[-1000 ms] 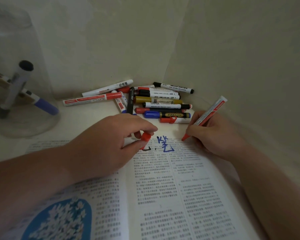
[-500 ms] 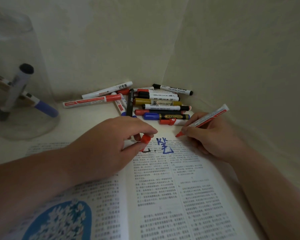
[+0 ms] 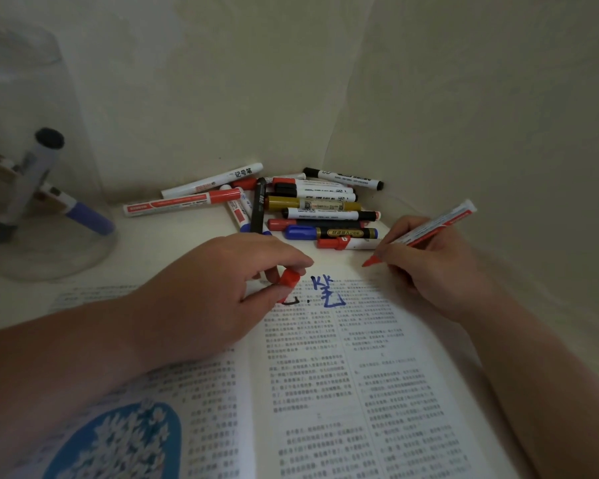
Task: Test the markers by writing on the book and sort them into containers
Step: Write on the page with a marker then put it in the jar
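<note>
The book (image 3: 325, 392) is lying open nearest the camera, and the left forearm is crossing its left page.

The left hand (image 3: 222, 292) is resting knuckles-up on the upper margin and is pinching a red cap (image 3: 288, 278) between thumb and fingertips. Risk: the pinch is shallow. If it loosens, the cap is likely to roll off the page and into the pile beyond, where other red caps make it hard to find.

Just right of the cap, a blue mark (image 3: 325, 292) is sitting on the margin, and a black mark is partly hidden under the thumb. Risk: if that ink is wet, the thumb could smear it.

The right hand (image 3: 429, 271) is gripping the uncapped marker (image 3: 433, 226) in a writing hold, with the fingers curled round the barrel. The red tip is pointing at the page's top edge, right of the blue mark. Whether it is touching paper cannot be told. Risk: a stroke started this close to the edge could run onto the table.

Beyond, the pile (image 3: 312, 209) is lying loose in the corner, just beside the right hand. Risk: a knuckle could nudge it and scatter untested markers.

At far left, a clear jar (image 3: 83, 188) is holding a few markers, well apart from both hands. Risk: the reach across the book could drag the forearm over fresh ink.
</note>
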Demonstrator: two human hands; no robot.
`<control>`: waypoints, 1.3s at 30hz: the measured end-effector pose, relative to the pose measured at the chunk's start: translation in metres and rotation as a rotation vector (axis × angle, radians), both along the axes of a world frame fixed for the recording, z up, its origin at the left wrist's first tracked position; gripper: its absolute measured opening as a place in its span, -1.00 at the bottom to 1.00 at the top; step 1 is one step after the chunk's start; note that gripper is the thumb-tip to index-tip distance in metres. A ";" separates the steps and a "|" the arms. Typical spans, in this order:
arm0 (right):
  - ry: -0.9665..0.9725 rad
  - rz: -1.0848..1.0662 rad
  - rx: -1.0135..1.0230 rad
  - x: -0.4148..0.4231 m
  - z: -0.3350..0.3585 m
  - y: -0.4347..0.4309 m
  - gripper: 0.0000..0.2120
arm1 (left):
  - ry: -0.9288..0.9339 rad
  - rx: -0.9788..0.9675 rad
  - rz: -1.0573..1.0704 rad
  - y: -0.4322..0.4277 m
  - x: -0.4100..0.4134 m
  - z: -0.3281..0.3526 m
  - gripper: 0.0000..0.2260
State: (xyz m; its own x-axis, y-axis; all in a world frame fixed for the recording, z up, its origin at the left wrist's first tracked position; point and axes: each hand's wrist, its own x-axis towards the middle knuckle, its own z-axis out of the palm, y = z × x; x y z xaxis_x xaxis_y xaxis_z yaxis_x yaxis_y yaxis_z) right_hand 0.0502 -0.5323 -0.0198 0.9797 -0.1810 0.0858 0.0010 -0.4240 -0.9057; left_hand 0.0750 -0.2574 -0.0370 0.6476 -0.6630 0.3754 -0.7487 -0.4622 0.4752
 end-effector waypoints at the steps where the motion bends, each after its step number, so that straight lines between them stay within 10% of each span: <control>1: 0.009 -0.012 -0.043 0.001 -0.001 -0.001 -0.91 | -0.002 0.000 0.000 0.000 0.000 0.000 -0.71; 7: 0.058 -0.005 -0.196 -0.001 0.003 -0.002 -0.87 | 0.030 -0.008 -0.005 0.000 0.000 0.001 -0.64; 15: -0.039 0.305 0.474 -0.016 0.010 0.040 -0.87 | 0.155 -0.085 -0.014 -0.005 -0.004 0.005 -0.44; 29: -0.046 0.399 -0.163 -0.026 0.011 0.060 -0.89 | 0.166 -0.085 -0.064 -0.007 -0.004 0.004 -0.47; 39: -0.133 0.345 0.282 -0.022 0.008 0.054 -0.90 | 0.301 -0.279 0.018 -0.006 0.000 0.000 -0.56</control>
State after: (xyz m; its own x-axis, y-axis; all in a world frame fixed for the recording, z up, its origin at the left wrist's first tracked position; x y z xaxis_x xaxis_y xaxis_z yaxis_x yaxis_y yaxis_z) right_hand 0.0282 -0.4788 -0.0114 0.9705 0.1197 0.2092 0.2229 -0.1151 -0.9680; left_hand 0.0751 -0.2635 -0.0372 0.7668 -0.5496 0.3317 -0.5502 -0.2965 0.7806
